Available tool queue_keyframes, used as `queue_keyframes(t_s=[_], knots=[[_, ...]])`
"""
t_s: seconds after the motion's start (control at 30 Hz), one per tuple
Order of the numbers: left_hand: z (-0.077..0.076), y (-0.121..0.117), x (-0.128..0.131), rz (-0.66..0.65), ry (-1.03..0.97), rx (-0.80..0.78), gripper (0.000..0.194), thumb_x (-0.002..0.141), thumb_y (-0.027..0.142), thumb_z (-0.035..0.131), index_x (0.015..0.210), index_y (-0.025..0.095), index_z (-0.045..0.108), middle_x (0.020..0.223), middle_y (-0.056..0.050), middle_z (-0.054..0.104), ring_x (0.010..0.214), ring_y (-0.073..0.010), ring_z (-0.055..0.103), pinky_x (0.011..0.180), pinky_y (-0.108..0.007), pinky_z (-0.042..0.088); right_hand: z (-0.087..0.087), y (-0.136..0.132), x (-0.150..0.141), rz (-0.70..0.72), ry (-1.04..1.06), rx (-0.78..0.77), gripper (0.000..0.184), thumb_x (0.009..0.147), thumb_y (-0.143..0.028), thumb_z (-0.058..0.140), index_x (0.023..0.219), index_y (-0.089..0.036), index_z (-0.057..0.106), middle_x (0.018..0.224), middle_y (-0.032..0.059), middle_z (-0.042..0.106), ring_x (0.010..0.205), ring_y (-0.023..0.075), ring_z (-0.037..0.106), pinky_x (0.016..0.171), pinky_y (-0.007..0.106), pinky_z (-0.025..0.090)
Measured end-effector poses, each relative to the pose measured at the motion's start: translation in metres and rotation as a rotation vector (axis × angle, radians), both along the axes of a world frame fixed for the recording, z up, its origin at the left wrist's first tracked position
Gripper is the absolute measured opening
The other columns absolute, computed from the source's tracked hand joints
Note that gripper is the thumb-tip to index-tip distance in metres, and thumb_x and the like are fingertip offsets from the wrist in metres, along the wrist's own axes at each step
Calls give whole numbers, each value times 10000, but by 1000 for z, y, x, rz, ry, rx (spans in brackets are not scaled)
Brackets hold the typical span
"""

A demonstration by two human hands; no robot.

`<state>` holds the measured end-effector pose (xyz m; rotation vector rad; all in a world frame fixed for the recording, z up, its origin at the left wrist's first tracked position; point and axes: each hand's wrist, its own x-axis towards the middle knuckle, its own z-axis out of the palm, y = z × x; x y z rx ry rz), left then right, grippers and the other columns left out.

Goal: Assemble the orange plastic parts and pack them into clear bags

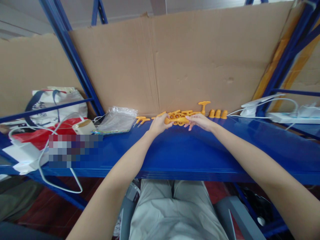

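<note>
Both hands meet at the back of the blue shelf, around a yellow plastic piece [177, 120] with round parts. My left hand [160, 124] is closed on its left end. The fingers of my right hand [200, 122] pinch near its right end. Behind the hands lie several yellow parts [187, 112], partly hidden. To the left rest yellow T-shaped handles [142, 119] with dark metal screw ends. A yellow T-shaped piece [204, 107] stands upright behind my right hand, and three yellow caps [218, 114] stand in a row to its right.
A clear plastic bag [117, 120] lies left on the blue shelf [180, 156]. Farther left are a white charger [22, 155], cables, a red bag [60, 130] and a white tote bag [60, 105]. A cardboard panel [195, 63] closes the back. At right stands a white power strip [292, 117] with cables.
</note>
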<state>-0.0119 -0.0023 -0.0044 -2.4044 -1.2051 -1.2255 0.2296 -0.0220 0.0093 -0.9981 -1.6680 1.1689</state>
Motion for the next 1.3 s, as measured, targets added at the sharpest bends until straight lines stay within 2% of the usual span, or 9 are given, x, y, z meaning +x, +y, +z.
queue_keyframes(t_s=[0.2, 0.4, 0.53, 0.67, 0.73, 0.93, 1.03, 1.13, 1.3], knots=[[0, -1, 1, 10, -2, 8, 238, 755, 284, 769, 881, 208, 582, 825, -24, 717, 764, -171, 676, 688, -246, 481, 2, -2, -6, -8, 122, -96, 270, 900, -322, 675, 751, -100, 711, 653, 136, 735, 568, 167, 689, 528, 240, 580], [0, -1, 2, 10, 1, 27, 232, 760, 283, 760, 887, 209, 580, 865, -35, 725, 797, -175, 680, 708, -250, 485, 4, -2, -6, -1, 112, -132, 268, 908, -363, 662, 835, -109, 709, 665, 113, 737, 583, 164, 695, 519, 233, 582], [0, 1, 1, -12, -26, 21, 221, 764, 281, 752, 869, 208, 572, 812, -17, 717, 758, -162, 674, 672, -237, 473, 3, 0, 0, 3, -17, -30, 276, 893, -386, 676, 940, -116, 709, 771, 114, 759, 508, 117, 652, 473, 205, 525], [0, 1, -1, -1, -47, -16, 216, 770, 293, 744, 855, 210, 564, 750, 1, 703, 713, -160, 667, 634, -233, 458, -2, 8, 4, -33, -73, 150, 432, 704, -288, 842, 1091, -190, 677, 844, 30, 755, 536, 96, 646, 495, 205, 513], [0, 2, -1, 10, -36, -25, 225, 759, 296, 754, 854, 212, 567, 729, 5, 698, 703, -163, 665, 631, -236, 457, -5, 12, 5, -34, -76, 198, 444, 647, -293, 867, 1039, -191, 684, 812, 9, 740, 549, 99, 642, 519, 221, 526], [-1, 1, -1, -4, -32, 31, 221, 763, 308, 751, 858, 216, 575, 787, -5, 714, 726, -161, 671, 660, -239, 476, -4, 9, 5, -45, -77, 209, 416, 608, -387, 882, 913, -167, 703, 759, 26, 735, 523, 107, 623, 526, 242, 513], [0, -1, 1, 1, -26, 55, 224, 765, 299, 752, 876, 217, 576, 847, -17, 723, 769, -167, 680, 692, -246, 486, 0, 2, 3, -39, -70, 177, 365, 670, -457, 843, 808, -148, 704, 733, 58, 739, 510, 107, 619, 548, 250, 512], [1, -3, 3, 17, -14, 58, 234, 762, 277, 757, 900, 214, 579, 873, -30, 725, 797, -179, 686, 716, -256, 489, 3, -3, 1, -11, -26, 86, 400, 754, -528, 769, 710, -141, 677, 680, 87, 733, 476, 114, 617, 517, 244, 501], [1, -3, 4, 7, 5, 35, 225, 766, 268, 753, 904, 215, 584, 843, -24, 717, 794, -181, 682, 708, -253, 483, 3, -4, -1, -1, 25, -5, 387, 795, -503, 755, 718, -133, 674, 642, 98, 730, 449, 118, 616, 458, 221, 490]])
